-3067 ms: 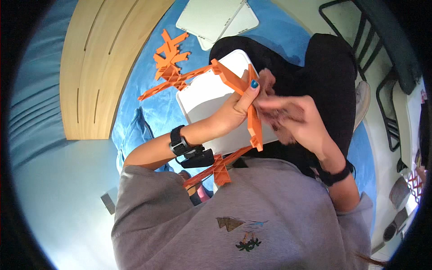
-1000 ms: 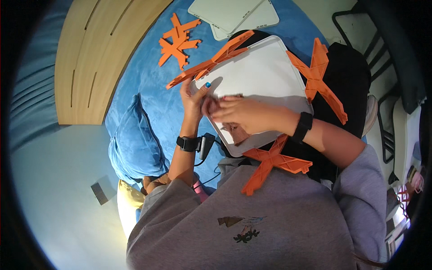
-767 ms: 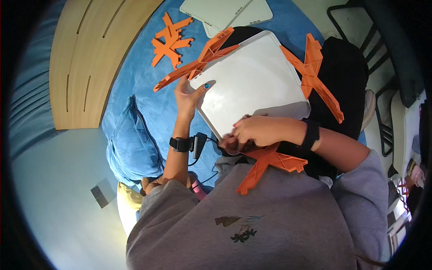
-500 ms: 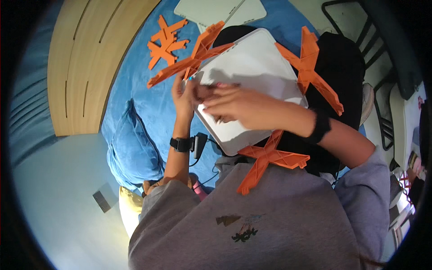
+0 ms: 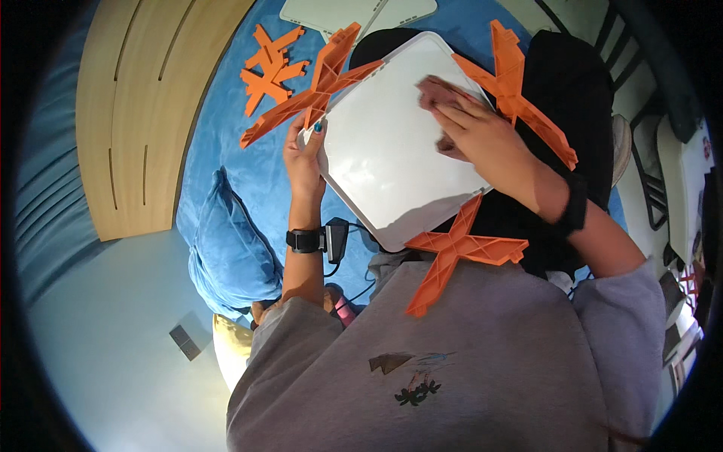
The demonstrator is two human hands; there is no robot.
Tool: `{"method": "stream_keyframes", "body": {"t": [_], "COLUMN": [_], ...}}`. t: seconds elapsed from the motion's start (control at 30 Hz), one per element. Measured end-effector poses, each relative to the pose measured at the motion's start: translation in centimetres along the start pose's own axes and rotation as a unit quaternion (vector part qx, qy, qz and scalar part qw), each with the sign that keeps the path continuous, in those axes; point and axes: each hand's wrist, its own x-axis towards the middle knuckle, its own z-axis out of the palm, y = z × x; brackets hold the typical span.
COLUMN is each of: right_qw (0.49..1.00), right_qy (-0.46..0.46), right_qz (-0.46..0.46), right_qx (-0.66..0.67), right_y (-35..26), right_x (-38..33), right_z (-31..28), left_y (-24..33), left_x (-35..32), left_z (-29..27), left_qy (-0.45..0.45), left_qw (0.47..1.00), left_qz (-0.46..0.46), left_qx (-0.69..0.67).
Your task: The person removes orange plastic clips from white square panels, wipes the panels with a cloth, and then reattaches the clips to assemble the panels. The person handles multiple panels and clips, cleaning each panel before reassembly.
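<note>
At the far left of the frame a pale wooden headboard panel (image 5: 132, 113) curves beside a bed covered in a blue sheet (image 5: 226, 162), and low on that sheet lies one rumpled blue pillow (image 5: 226, 248). In the upper middle, loose on the sheet, sit two smaller orange plastic cross-shaped brackets (image 5: 271, 68), overlapping each other. Right of them, filling the centre, is a white square plastic panel with rounded corners (image 5: 384, 151), smooth and glossy, tilted so one corner points toward the person's chest. Three larger orange plastic X-shaped connectors sit on its corners: one at the upper left corner (image 5: 316, 87), one at the lower corner (image 5: 452, 252) against the grey sweatshirt, and one at the upper right corner (image 5: 520, 90). The left hand (image 5: 303, 154), wearing a black wristband, is closed around the panel's left edge just below the upper left connector, thumb on the white face. The right hand (image 5: 471, 132), also with a black wristband, lies flat with fingers spread and pressed on the panel's upper right area, touching the connector there; it grips nothing. The two hands are well apart, on opposite sides of the panel. At the top edge two more white panels (image 5: 354, 11) lie side by side on the bed.
</note>
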Motion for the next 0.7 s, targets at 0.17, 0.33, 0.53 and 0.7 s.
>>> {"method": "stream_keyframes", "body": {"t": [0.17,0.33,0.53,0.7], "right_qw": [0.98,0.887,0.794,0.849], "right_qy": [-0.145,-0.286,-0.478,-0.266], "right_qz": [-0.013,-0.195,-0.114,-0.028], "right_qx": [0.138,0.305,0.357,0.456], "right_y": [-0.3,-2.9,-2.5,-0.9], "right_x": [-1.9,0.0,2.4,3.0], "right_z": [-1.8,0.7,1.2,-2.8], "left_y": [0.1,-0.3,-0.4,5.2], "left_x": [-0.2,-0.1,-0.3,1.1], "left_z": [0.4,0.3,-0.1,-1.1], "left_qy": [-0.006,0.031,0.011,0.103], "left_qw": [0.997,0.998,0.998,0.988], "left_qz": [0.0,-0.008,0.008,0.102], "left_qx": [-0.078,-0.053,-0.058,0.055]}}
